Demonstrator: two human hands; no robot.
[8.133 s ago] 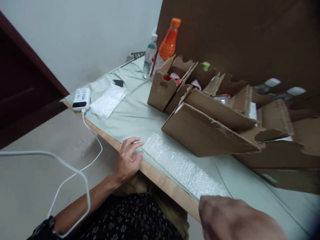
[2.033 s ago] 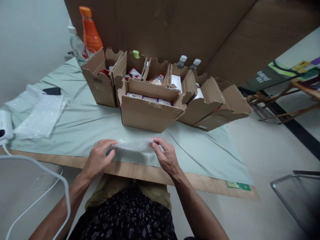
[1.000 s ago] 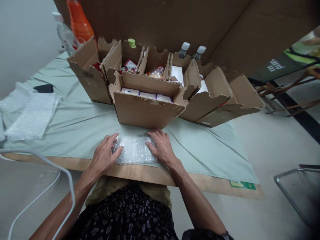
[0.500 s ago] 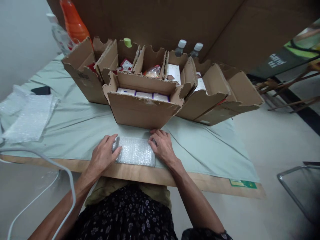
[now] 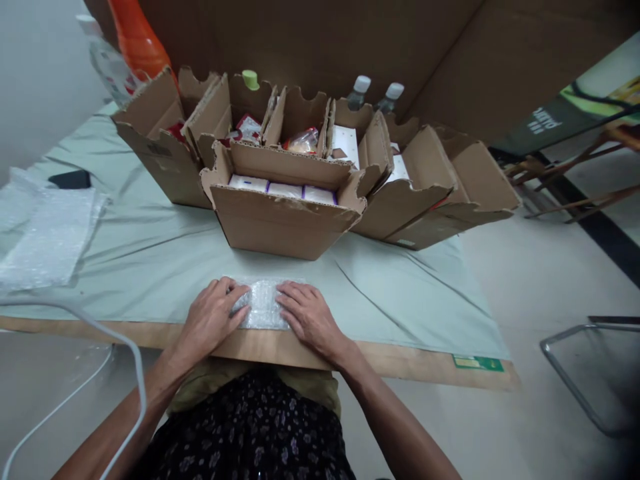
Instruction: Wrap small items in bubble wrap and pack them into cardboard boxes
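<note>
A flat piece of bubble wrap (image 5: 263,305) lies on the green cloth at the table's front edge. My left hand (image 5: 216,312) grips its left end, thumb on top and fingers bent around the edge. On the right part of the wrap, my right hand (image 5: 309,316) rests flat with its fingers stretched out, covering that end. Whether anything lies inside the wrap cannot be made out. Just behind the hands stands a cardboard box (image 5: 273,223) holding several white packs with purple edges.
Several open cardboard bins (image 5: 420,180) stand in a row behind, holding packets and white boxes. More bubble wrap (image 5: 45,233) and a black phone-like object (image 5: 70,179) lie at left. A pale cable (image 5: 131,343) loops over the front left edge. Bottles (image 5: 143,43) stand at the back.
My right hand has slid left from the wrap's right end and now lies flat over it. My left hand has shifted slightly right along the wrap. The view has moved a little.
</note>
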